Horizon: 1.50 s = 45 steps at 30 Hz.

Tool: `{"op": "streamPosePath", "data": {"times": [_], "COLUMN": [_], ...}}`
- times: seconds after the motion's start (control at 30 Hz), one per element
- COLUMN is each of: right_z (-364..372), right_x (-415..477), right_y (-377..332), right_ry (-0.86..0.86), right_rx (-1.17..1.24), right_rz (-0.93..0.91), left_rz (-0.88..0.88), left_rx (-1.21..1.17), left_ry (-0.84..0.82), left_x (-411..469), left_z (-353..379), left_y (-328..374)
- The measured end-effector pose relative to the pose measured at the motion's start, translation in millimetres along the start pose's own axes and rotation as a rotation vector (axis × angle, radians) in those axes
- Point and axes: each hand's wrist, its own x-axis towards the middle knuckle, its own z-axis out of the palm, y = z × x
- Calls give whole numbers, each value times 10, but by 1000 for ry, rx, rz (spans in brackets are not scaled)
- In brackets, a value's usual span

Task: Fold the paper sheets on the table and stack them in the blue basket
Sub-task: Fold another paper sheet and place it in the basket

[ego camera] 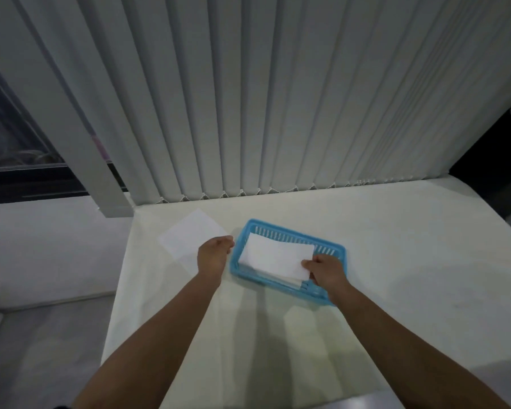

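Observation:
A blue slatted basket [292,231] stands in the middle of the white table. A folded white sheet [275,256] lies tilted in it, on top of other folded sheets. My right hand [325,271] pinches the near right corner of that top sheet, over the basket's right end. My left hand [214,255] hovers just left of the basket, fingers loosely curled, holding nothing. An unfolded white sheet [189,237] lies flat on the table behind and left of my left hand.
The white table [396,276] has its left edge close to the unfolded sheet. Vertical blinds [278,113] hang along the table's back edge. A dark window shows at far left, and a dark object stands at the right rear corner.

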Motion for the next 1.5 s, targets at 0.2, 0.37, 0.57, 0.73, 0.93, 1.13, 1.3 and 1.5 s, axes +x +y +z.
{"op": "streamPosePath", "data": {"times": [0.2, 0.37, 0.57, 0.73, 0.93, 1.13, 1.3, 1.5], "right_z": [70, 103, 170, 186, 204, 244, 257, 265], "right_x": [33, 60, 81, 84, 101, 106, 89, 92], "right_y": [110, 69, 51, 47, 55, 42, 45, 73], "right_ry": [39, 58, 55, 81, 82, 99, 110, 123], "right_rx": [16, 45, 56, 68, 85, 83, 106, 131], "right_rz": [56, 75, 76, 78, 74, 89, 95, 107], "left_rz": [322, 356, 311, 309, 315, 333, 325, 329], "left_rx": [749, 1135, 1159, 1128, 1117, 1141, 1144, 1149], "left_ry": [-141, -235, -340, -360, -360, -386, -395, -392], "left_x": [243, 311, 364, 487, 498, 458, 421, 381], "left_z": [-14, 63, 26, -9, -2, 2, -12, -9], "left_y": [-109, -122, -130, -207, -236, -202, -181, -149]}}
